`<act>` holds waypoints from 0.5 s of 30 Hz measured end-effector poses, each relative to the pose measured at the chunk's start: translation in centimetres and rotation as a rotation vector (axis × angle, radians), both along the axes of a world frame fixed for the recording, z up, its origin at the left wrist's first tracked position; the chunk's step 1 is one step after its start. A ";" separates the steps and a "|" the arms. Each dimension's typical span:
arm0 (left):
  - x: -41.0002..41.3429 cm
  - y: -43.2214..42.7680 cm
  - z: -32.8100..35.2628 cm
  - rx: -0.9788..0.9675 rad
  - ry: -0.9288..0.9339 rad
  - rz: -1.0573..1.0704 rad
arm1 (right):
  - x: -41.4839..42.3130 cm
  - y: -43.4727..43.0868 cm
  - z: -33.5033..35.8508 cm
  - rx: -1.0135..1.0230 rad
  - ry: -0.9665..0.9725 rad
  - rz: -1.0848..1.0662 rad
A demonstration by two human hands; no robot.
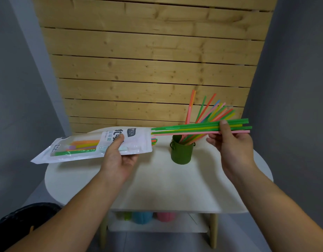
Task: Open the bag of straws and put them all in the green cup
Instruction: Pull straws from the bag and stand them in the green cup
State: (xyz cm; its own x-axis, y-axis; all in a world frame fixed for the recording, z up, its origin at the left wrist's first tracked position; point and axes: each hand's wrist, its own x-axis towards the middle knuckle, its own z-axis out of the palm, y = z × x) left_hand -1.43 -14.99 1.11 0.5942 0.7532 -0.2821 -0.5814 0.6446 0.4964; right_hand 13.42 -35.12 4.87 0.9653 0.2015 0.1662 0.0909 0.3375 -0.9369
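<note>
Head view: left hand [119, 157] clamps the white plastic straw bag [95, 147] at nine o'clock; right hand [233, 148] pinches thin green, yellow and pink straws [193, 129] half-drawn from it, above the green metal cup [181, 151] of fanned straws on the white rounded table [157, 188].

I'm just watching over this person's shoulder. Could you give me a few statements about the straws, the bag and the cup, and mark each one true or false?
1. The left hand holds the bag of straws above the table. True.
2. The right hand is empty. False: it grips a bunch of straws partly drawn out of the bag.
3. The green cup already holds straws. True.
4. The bag is empty. False: coloured straws still show through it.
5. The green cup lies tipped over. False: it stands upright on the table.
</note>
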 end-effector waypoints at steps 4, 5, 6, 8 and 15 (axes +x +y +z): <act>0.2 -0.4 0.1 -0.010 0.013 -0.006 | 1.1 -1.7 0.1 -0.063 -0.059 -0.131; 0.3 -0.7 0.1 -0.014 0.011 -0.012 | 1.3 -2.0 0.2 -0.086 -0.075 -0.161; 0.4 -0.9 0.2 -0.015 0.009 -0.015 | 1.4 -2.1 0.2 -0.113 -0.094 -0.186; 0.6 -1.4 0.2 -0.011 0.011 -0.023 | 1.4 -2.4 0.2 -0.166 -0.138 -0.219; 1.1 -2.4 0.1 0.013 0.026 -0.056 | 1.3 -2.1 -0.1 -0.356 -0.247 -0.193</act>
State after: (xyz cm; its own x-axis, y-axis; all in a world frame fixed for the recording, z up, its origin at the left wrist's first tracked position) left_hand -0.28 -17.43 1.23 0.6285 0.7225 -0.2882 -0.5312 0.6693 0.5195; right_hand 14.72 -37.24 4.82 0.9310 0.1080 0.3487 0.3551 -0.0458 -0.9337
